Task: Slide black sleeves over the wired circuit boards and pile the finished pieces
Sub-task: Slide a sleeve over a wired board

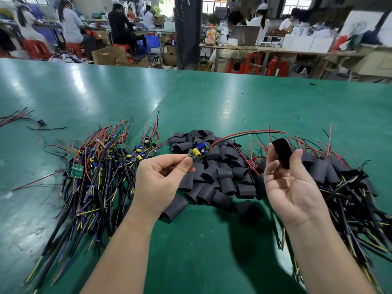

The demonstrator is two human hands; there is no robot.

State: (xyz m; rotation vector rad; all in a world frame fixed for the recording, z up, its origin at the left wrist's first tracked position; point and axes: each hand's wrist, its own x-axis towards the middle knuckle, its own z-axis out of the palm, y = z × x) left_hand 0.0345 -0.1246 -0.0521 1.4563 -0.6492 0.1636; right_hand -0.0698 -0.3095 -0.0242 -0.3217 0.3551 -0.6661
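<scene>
Near worktop's (201,247) front edge: left hand (161,180) pinches circuit board (199,152), right hand (294,185) pinches black sleeve (282,152); sleeve heap (214,176) beyond, wired-board pile (95,166) leftward.

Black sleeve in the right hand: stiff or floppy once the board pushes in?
Probably thin and light: the black sleeve stands pinched between thumb and fingertips of the right hand. Likely floppy yet springy: the loose sleeves in the pile lie flattened or curled half open. Unlikely to roll.
</scene>
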